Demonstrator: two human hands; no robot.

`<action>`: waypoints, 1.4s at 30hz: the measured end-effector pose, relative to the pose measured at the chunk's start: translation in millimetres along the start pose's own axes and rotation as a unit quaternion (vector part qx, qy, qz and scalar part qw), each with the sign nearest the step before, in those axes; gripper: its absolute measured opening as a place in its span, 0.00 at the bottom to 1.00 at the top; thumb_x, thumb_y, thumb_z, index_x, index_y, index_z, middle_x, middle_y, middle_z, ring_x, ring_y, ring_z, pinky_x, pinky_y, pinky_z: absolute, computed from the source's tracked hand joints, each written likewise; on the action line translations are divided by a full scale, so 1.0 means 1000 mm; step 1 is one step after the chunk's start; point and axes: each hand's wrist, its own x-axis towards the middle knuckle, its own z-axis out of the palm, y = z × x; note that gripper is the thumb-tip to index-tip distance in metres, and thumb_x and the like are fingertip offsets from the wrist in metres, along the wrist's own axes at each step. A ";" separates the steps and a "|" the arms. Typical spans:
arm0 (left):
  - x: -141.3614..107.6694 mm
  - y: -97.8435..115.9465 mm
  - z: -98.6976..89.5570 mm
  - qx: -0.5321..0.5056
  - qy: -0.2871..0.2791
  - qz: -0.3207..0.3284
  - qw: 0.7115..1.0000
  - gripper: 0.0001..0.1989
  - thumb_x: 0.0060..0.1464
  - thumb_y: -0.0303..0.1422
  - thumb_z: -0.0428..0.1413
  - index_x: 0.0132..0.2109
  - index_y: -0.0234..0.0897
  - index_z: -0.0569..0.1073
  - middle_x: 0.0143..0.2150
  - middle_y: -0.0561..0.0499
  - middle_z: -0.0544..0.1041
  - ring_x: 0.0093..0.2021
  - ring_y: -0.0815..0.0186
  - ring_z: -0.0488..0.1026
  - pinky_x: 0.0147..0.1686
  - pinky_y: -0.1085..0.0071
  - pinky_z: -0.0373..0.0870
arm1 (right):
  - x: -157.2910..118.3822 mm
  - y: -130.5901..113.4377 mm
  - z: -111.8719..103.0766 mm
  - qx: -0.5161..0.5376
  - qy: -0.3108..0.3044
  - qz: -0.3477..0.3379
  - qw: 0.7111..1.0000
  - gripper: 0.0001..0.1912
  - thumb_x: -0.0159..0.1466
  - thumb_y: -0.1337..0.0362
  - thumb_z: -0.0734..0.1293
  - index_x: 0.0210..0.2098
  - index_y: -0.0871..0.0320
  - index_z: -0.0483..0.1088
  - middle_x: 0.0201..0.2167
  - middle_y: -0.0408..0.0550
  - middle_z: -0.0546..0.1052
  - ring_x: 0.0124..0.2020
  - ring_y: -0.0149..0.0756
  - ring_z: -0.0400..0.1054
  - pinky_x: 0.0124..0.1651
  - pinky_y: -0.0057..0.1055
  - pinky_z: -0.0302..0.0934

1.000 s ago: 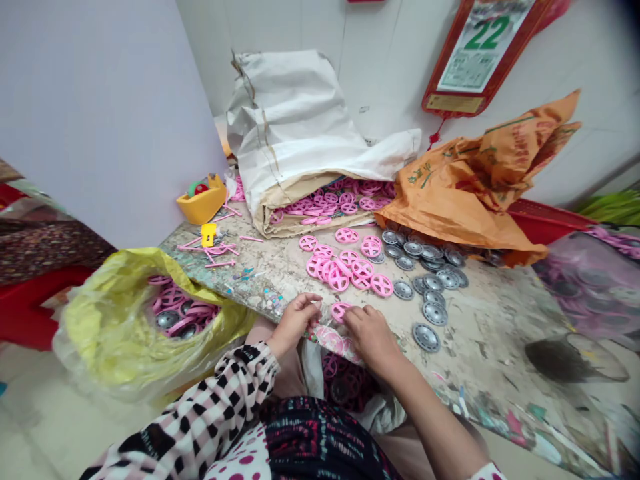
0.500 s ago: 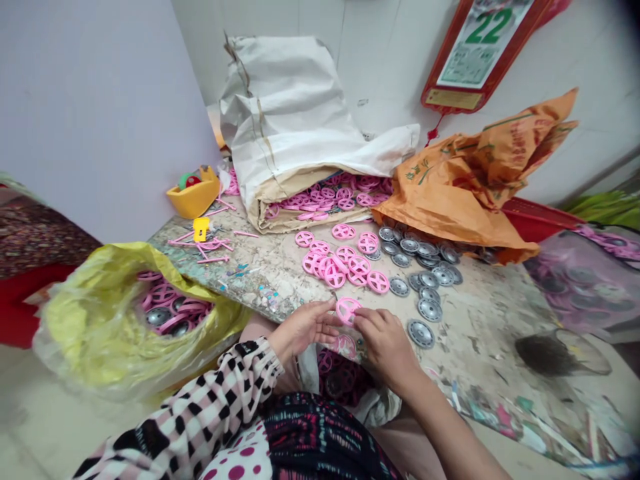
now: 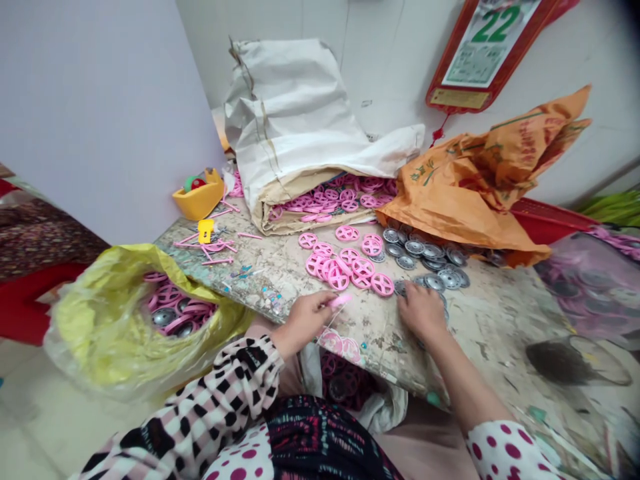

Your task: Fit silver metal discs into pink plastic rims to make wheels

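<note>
A pink ring (image 3: 341, 301), seen nearly edge-on, is pinched in my left hand (image 3: 307, 320) above the front edge of the table. My right hand (image 3: 423, 310) reaches down onto the grey discs, its fingertips at a grey disc (image 3: 401, 287) beside the pink pile; whether they grip it is hard to tell. Loose pink spoked rings (image 3: 338, 277) lie in a pile between and beyond my hands. More grey discs (image 3: 451, 278) spread to the right, some partly hidden by my right hand.
A white sack (image 3: 295, 107) full of pink rings stands at the back, beside an orange bag (image 3: 465, 187). On the left are a yellow bag (image 3: 95, 313) of rings and a yellow tape dispenser (image 3: 199, 200). An open bag of parts (image 3: 345, 380) sits below the table edge.
My right hand has left the pink ring and moved right to the grey discs. My left hand keeps the ring, now turned nearly edge-on. The view has shifted slightly.
</note>
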 end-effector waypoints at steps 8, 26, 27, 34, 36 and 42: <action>-0.003 -0.004 -0.003 0.321 -0.017 0.067 0.945 0.25 0.47 0.30 0.58 0.55 0.37 0.70 0.48 0.44 0.67 0.50 0.58 0.64 0.52 0.64 0.62 | 0.010 0.008 -0.007 -0.063 -0.033 -0.014 0.997 0.20 0.67 0.65 0.51 0.54 0.61 0.66 0.40 0.60 0.76 0.41 0.48 0.69 0.43 0.42 0.56; -0.006 0.006 0.020 -0.312 -0.064 -0.250 0.914 0.23 0.36 0.22 0.61 0.43 0.33 0.67 0.34 0.50 0.75 0.29 0.68 0.73 0.32 0.71 0.70 | -0.079 -0.099 0.000 0.641 0.067 0.123 0.754 0.19 0.57 0.51 0.66 0.39 0.59 0.68 0.35 0.48 0.72 0.37 0.36 0.66 0.42 0.35 0.62; -0.008 0.006 0.021 -0.328 -0.060 -0.244 0.910 0.21 0.36 0.23 0.62 0.42 0.33 0.68 0.33 0.50 0.75 0.29 0.68 0.73 0.33 0.71 0.71 | -0.081 -0.101 -0.001 0.601 0.085 0.096 0.789 0.17 0.59 0.51 0.64 0.38 0.59 0.69 0.36 0.48 0.71 0.38 0.37 0.65 0.43 0.36 0.61; -0.015 0.003 0.026 -0.314 -0.035 -0.212 0.925 0.20 0.37 0.33 0.66 0.38 0.34 0.67 0.29 0.52 0.74 0.24 0.70 0.72 0.23 0.76 0.68 | -0.089 -0.107 -0.011 0.550 0.065 0.039 0.832 0.23 0.61 0.52 0.63 0.51 0.59 0.65 0.42 0.51 0.69 0.38 0.36 0.65 0.43 0.35 0.62; -0.015 0.005 0.025 -0.304 -0.033 -0.200 0.931 0.21 0.36 0.34 0.66 0.37 0.34 0.67 0.28 0.53 0.74 0.24 0.70 0.71 0.22 0.77 0.67 | -0.087 -0.104 -0.012 0.594 -0.018 0.027 0.804 0.22 0.62 0.51 0.63 0.50 0.58 0.65 0.41 0.50 0.72 0.39 0.36 0.66 0.44 0.34 0.62; -0.017 0.006 0.030 -0.245 -0.018 -0.168 0.955 0.21 0.36 0.40 0.65 0.34 0.34 0.66 0.23 0.56 0.71 0.18 0.73 0.66 0.16 0.77 0.62 | -0.087 -0.106 -0.008 0.668 -0.039 0.049 0.742 0.16 0.59 0.52 0.65 0.39 0.57 0.68 0.33 0.45 0.74 0.35 0.35 0.67 0.40 0.30 0.61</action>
